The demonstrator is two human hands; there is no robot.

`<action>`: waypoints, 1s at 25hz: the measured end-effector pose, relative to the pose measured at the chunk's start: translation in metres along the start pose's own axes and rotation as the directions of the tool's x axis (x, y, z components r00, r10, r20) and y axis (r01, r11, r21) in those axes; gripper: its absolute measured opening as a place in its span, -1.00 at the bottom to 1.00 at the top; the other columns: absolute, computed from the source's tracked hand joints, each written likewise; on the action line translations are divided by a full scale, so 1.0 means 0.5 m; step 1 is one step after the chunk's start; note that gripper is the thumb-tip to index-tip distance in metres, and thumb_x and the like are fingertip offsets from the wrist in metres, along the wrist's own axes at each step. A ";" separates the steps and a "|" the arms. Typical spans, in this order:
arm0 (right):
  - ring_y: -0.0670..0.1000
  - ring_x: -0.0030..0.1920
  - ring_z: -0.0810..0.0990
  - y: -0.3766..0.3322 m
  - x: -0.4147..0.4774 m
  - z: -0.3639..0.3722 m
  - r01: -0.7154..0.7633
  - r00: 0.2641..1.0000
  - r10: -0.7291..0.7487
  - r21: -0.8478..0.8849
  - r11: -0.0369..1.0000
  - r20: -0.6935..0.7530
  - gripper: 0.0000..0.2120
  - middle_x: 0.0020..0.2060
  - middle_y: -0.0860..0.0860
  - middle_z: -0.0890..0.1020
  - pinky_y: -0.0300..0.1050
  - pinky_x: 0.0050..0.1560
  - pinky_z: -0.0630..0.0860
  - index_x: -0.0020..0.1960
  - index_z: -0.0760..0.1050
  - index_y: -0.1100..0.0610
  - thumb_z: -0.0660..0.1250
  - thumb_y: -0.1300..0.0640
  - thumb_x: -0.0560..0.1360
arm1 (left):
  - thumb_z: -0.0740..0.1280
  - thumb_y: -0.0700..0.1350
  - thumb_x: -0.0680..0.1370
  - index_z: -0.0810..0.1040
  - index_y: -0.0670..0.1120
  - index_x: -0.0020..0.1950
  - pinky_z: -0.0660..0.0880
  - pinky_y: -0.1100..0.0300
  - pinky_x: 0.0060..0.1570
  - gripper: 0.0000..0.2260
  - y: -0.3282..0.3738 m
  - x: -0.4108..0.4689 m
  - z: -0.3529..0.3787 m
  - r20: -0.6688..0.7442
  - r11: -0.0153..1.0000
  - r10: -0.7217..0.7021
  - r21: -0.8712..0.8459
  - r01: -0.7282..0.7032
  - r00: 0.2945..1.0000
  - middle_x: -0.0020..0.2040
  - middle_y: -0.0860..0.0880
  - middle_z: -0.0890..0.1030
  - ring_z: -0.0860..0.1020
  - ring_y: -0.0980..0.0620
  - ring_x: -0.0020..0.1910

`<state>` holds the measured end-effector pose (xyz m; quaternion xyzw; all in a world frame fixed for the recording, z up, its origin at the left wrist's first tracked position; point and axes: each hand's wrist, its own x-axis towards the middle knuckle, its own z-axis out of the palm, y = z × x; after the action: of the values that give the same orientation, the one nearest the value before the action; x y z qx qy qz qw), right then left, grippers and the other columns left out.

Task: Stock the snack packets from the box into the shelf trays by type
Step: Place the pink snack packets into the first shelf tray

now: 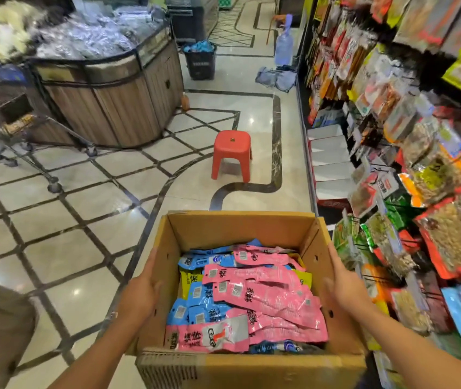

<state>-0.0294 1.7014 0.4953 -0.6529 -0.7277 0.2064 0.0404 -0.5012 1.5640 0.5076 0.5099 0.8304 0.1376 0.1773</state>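
Cardboard box [240, 228], nearest the viewer and open at the top, holds pink, blue and yellow snack packets [266, 293] piled flat. Left hand [142, 287] and right hand [344, 287] press straight, open fingers [150, 265] against its outer left and right walls, packets lying between them. White shelf trays [330, 161] stand far right.

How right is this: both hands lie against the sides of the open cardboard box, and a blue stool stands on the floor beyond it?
Wrong in one thing: the head view shows a red stool, not blue. The left hand and right hand do lie against the sides of the cardboard box.
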 end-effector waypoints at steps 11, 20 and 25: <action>0.22 -0.23 0.64 -0.034 0.695 -0.139 0.015 1.000 -0.015 0.007 1.000 0.000 0.06 -0.19 0.19 0.69 0.09 -0.21 0.57 0.47 -0.51 -0.34 0.33 0.14 0.52 | 0.31 -0.12 0.62 -0.22 0.30 0.63 0.53 0.06 -0.35 -0.16 0.227 0.646 0.021 -0.050 0.999 -0.041 0.006 0.041 0.998 -0.26 -0.09 0.65 0.49 0.06 -0.42; 0.26 -0.15 0.63 -0.147 1.202 -0.235 0.003 1.000 -0.002 -0.049 0.999 0.029 -0.06 -0.12 0.21 0.68 0.01 -0.25 0.44 0.56 -0.37 -0.26 0.30 0.10 0.55 | 0.26 -0.22 0.63 -0.18 0.35 0.60 0.46 -0.34 0.25 -0.18 0.314 1.087 0.012 -0.099 1.000 -0.011 0.009 0.012 0.995 0.31 -0.24 0.59 0.60 -0.26 0.23; 0.25 -0.23 0.61 -0.238 1.464 -0.253 -0.027 0.999 0.027 -0.020 0.999 -0.017 -0.05 -0.22 0.19 0.65 0.06 -0.27 0.51 0.56 -0.34 -0.29 0.30 0.11 0.52 | 0.26 -0.13 0.63 -0.20 0.43 0.58 0.59 -0.14 -0.11 -0.19 0.335 1.404 -0.012 -0.083 0.994 -0.080 -0.080 0.074 0.993 -0.05 -0.15 0.68 0.61 -0.12 -0.19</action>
<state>-0.2046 2.4333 0.4984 -0.6648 -0.7204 0.1939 0.0370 -0.6628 2.2664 0.4736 0.4639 0.8504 0.1843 0.1663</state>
